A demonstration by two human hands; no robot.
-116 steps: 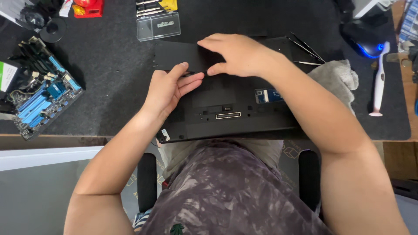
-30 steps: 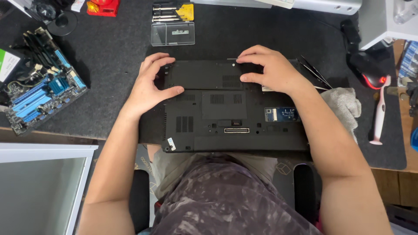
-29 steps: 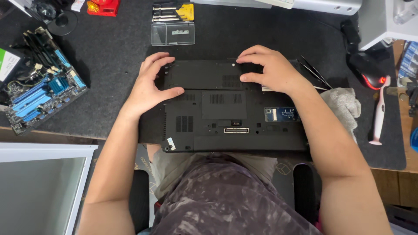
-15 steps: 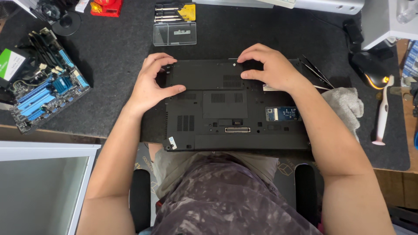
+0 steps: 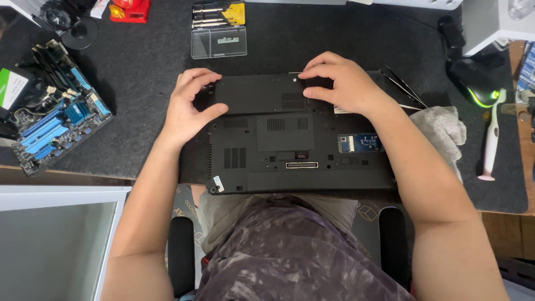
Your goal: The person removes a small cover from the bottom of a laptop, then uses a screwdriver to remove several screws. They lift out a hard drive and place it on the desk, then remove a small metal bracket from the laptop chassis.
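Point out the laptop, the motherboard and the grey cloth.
laptop (image 5: 301, 156): head view, middle of its black underside.
motherboard (image 5: 56, 117): head view, blue slots at the left.
cloth (image 5: 443, 128): head view, its folded middle, right of the laptop.

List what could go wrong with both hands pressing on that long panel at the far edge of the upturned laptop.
1. The left hand and right hand press opposite ends of the battery panel; uneven force may jam it or crack a latch.
2. The laptop overhangs the near edge of the mat; a hard push could tip it towards the lap.
3. The tweezers lie beside the right wrist and might get knocked.
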